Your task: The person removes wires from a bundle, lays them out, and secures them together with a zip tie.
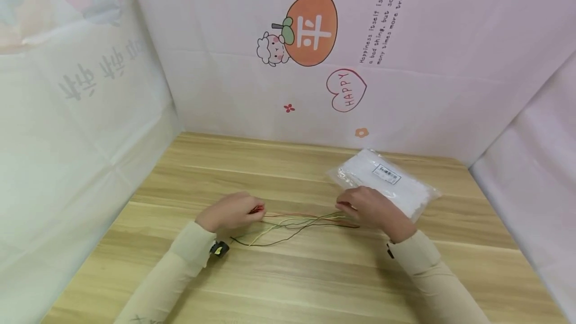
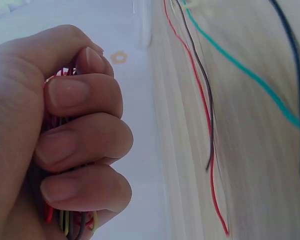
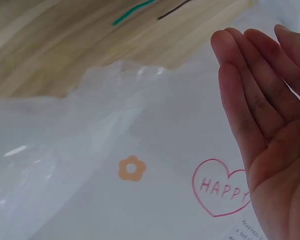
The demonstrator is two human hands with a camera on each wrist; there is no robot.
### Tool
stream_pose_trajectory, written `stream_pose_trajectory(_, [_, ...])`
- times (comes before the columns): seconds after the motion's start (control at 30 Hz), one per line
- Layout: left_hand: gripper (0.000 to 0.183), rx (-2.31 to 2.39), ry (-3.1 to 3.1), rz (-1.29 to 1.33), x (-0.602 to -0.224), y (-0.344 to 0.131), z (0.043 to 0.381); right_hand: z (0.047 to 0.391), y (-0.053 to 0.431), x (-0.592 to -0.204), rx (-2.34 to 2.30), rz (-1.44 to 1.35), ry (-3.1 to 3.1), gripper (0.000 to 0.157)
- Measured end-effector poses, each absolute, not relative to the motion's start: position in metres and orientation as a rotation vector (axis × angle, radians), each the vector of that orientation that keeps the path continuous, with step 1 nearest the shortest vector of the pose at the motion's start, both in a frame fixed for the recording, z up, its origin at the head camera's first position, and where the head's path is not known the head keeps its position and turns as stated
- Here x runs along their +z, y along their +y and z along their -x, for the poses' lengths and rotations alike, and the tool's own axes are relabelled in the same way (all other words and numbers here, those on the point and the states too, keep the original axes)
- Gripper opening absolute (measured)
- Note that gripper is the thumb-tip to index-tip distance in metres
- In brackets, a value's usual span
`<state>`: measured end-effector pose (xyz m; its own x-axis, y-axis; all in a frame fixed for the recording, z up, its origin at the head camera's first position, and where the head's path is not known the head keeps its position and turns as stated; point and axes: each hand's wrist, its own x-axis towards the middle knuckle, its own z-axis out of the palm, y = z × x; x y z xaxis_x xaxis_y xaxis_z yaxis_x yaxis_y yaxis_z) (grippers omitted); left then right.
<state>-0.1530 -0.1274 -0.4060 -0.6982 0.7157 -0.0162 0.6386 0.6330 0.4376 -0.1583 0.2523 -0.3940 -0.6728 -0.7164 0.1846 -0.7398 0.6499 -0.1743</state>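
Observation:
My left hand [image 1: 235, 210] curls its fingers round a bundle of thin coloured wires [image 2: 57, 120], mostly red, with yellow and dark strands below the little finger. Between the hands, loose wires [image 1: 288, 226] in red, yellow, green and dark colours lie crossed over the table. In the left wrist view, a red wire [image 2: 200, 85] and a green wire [image 2: 240, 65] run separately. My right hand [image 1: 371, 210] is over the wires' right ends. Its fingers look nearly straight and close together in the right wrist view, with no wire visible between them; a green wire end [image 3: 132, 12] lies apart from them.
A clear plastic bag [image 1: 400, 186] with white contents and a printed label lies behind the right hand. The wood-grain table [image 1: 288, 279] is bordered by a printed cloth [image 1: 234, 79] at the back and white cloth at both sides.

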Motion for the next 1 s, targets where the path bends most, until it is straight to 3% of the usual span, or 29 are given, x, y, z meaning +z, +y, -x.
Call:
stream_pose_trajectory(0.23, [0.030, 0.614, 2.645, -1.129, -0.407, -0.110, 0.155, 0.154, 0.234, -0.388, 0.380, -1.294, -2.668, 0.012])
stream_pose_trajectory(1.0, [0.027, 0.712, 2.609, -1.155, -0.403, -0.071, 0.148, 0.145, 0.174, -0.382, 0.312, -1.442, -2.417, 0.006])
